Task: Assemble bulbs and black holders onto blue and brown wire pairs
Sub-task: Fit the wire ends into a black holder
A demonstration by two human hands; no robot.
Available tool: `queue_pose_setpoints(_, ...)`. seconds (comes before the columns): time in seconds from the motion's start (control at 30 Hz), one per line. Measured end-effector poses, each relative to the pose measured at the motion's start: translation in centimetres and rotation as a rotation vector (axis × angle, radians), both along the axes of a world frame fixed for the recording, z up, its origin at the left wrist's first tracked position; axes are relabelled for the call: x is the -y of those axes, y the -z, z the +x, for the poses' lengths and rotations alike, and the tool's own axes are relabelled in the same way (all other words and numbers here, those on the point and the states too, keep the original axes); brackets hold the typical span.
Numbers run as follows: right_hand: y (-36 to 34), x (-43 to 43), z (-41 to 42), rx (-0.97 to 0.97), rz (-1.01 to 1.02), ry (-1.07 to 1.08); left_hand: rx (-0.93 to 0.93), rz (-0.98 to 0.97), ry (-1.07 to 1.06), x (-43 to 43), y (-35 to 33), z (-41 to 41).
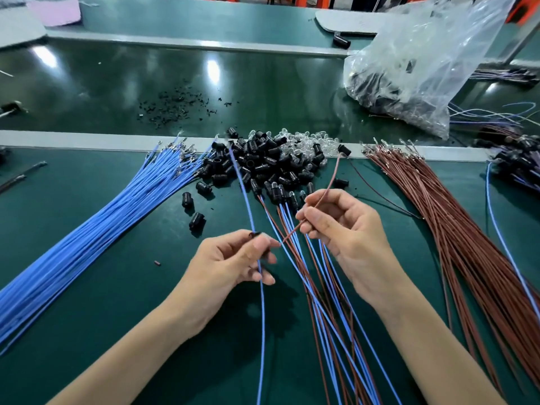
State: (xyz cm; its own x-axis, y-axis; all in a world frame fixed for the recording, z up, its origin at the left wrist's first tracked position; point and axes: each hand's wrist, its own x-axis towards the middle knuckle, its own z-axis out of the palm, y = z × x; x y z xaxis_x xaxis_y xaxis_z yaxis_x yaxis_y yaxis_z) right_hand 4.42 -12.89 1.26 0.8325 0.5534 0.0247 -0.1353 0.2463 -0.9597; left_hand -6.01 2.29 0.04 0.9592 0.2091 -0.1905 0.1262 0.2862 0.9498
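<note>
Wires are pinched singly above the bench (117,273): the blue wire (244,197) by the left hand (228,264); beyond lies the holder pile (263,163); the brown wire (331,176) by the right hand (350,238). The far ends are best levelled and paired before a holder is threaded on.

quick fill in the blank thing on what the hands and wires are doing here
The left hand pinches a long wire coloured ____.
The right hand holds a second wire coloured ____.
The black holders are piled ____ the blue bundle and the brown bundle.
Missing words: blue; brown; between.
</note>
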Motion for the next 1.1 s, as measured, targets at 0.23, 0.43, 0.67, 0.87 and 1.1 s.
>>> queue_pose_setpoints(0.23,-0.1,0.0,-0.4,0.108,0.008,0.058,0.014,0.271,0.110,0.4,0.2,-0.5)
queue_pose_setpoints(0.43,0.1,-0.5,-0.8,0.214,-0.084,0.035,0.073,0.344,0.102,0.5,0.4,-0.5)
queue_pose_setpoints(0.67,0.4,-1.0,-1.4,0.222,-0.179,-0.058,0.083,0.349,0.067,0.4,0.6,-0.5)
queue_pose_setpoints(0.87,0.1,-0.9,-1.4,0.197,-0.159,-0.009,0.083,0.379,0.052,0.6,0.8,-0.6)
queue_pose_setpoints(1.1,0.3,-1.1,-1.5,0.196,-0.170,0.013,0.108,0.398,0.049,0.9,1.0,-0.8)
